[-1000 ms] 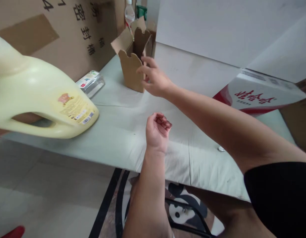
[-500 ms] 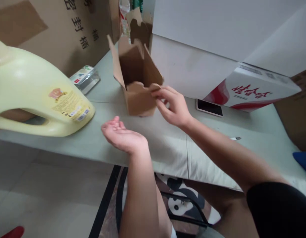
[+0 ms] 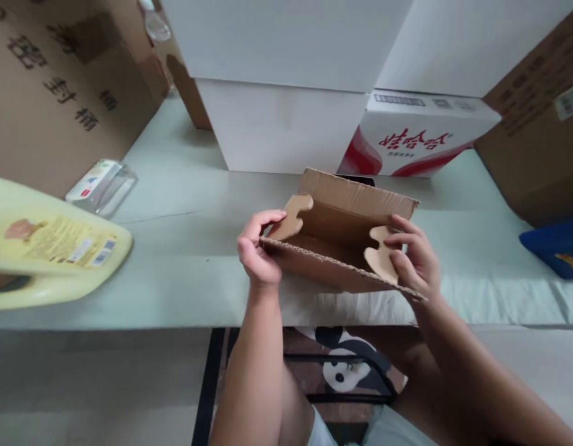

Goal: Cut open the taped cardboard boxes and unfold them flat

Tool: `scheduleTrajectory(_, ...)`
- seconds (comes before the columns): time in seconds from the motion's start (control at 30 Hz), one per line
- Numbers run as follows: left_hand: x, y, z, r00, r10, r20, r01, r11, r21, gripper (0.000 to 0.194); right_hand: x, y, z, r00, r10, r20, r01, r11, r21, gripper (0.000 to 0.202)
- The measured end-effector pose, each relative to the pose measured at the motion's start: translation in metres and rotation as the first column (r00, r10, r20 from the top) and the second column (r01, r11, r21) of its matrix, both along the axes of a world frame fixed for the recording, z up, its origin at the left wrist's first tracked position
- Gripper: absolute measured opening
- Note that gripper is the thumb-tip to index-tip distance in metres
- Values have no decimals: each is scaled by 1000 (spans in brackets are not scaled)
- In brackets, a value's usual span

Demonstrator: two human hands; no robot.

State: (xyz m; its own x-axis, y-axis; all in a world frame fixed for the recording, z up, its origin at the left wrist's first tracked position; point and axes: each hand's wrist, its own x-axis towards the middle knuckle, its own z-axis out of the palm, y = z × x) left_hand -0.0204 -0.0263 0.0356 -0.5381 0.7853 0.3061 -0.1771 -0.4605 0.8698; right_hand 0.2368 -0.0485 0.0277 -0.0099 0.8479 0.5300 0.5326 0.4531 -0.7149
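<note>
A cardboard box (image 3: 335, 275) is tilting between the two hands over the front part of the pale tabletop (image 3: 184, 285); whether its base is touching the surface cannot be told. Its top is gaping, with one long flap rising at the far side and another leaning toward the person. The left hand (image 3: 261, 251) is pinching the left end, thumb outside and fingers reaching the left notched flap (image 3: 290, 218). The right hand (image 3: 416, 263) is gripping the right end, its fingers and thumb pressing on the right notched flap (image 3: 378, 259). Just behind the far long flap, a dark flat object (image 3: 360, 180) is partly showing. Farther back, a white carton (image 3: 286, 130) is standing beside a red-and-white carton (image 3: 420, 137). Well to the left, a yellow jug (image 3: 58, 248) is lying near a clear package (image 3: 103, 186); at the far right, a blue object (image 3: 555, 248) is resting.
</note>
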Motion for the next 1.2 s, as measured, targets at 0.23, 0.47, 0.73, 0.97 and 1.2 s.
scheduleTrajectory(0.23,21,11,-2,974,123,-188,-120,992,27,64,9,5,-25,931,84,-355,-123,988,-89,77)
scheduleTrajectory(0.47,40,21,-7,957,46,-288,-63,997,-49,26,47,-1,-14,955,163,-247,-193,976,-100,34)
scheduleTrajectory(0.73,46,23,-8,884,-114,-453,108,993,-40,23,57,-8,-15,942,219,-254,-249,964,-93,46)
scheduleTrajectory(0.97,40,26,-10,801,-77,-593,108,994,16,28,53,-7,-12,962,234,-139,-244,968,-61,53)
scheduleTrajectory(1.2,34,29,-14,660,3,-751,88,993,82,33,50,-7,-13,949,293,-119,-298,954,-28,58)
